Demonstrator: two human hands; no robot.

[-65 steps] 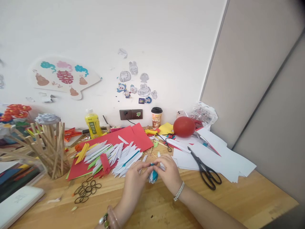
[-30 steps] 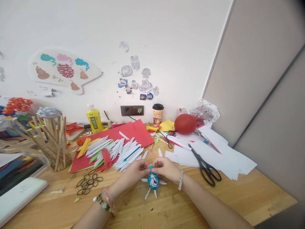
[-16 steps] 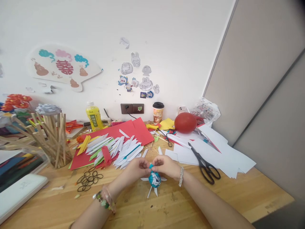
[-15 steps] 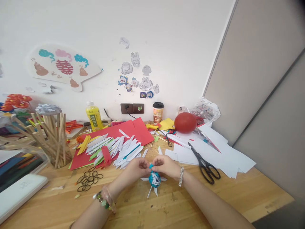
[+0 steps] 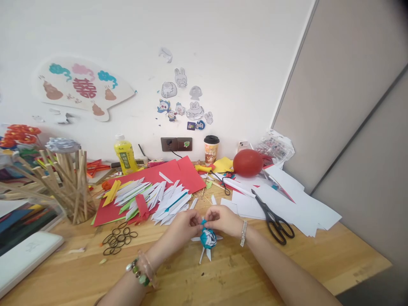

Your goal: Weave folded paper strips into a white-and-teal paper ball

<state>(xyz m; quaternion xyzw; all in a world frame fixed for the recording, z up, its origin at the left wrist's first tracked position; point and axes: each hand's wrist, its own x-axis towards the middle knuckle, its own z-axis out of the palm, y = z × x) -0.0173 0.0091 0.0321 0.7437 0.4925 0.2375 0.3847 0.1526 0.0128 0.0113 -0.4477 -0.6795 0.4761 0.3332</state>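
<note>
A small folded-paper piece in blue and white (image 5: 208,239), rounded like a flower head, is at the middle front of the wooden table. White paper strips stick out from under it at the sides and toward me. My left hand (image 5: 188,224) pinches the blue paper at its far end from the left. From the right, my right hand (image 5: 222,220) pinches that same blue end, the fingertips of both hands almost meeting. The exact fold between the fingers is partly hidden.
Black scissors (image 5: 273,216) lie right of my hands, beside white paper sheets (image 5: 293,208). Folded paper strips (image 5: 172,202) are heaped on red paper (image 5: 191,178). Black rubber bands (image 5: 119,239) lie at left, near a holder of wooden sticks (image 5: 75,187). A red balloon (image 5: 247,162) sits behind.
The view has shifted slightly. Both hands stay pinched at the blue end, their fingers moving a little, and the paper piece sits very slightly further right.
</note>
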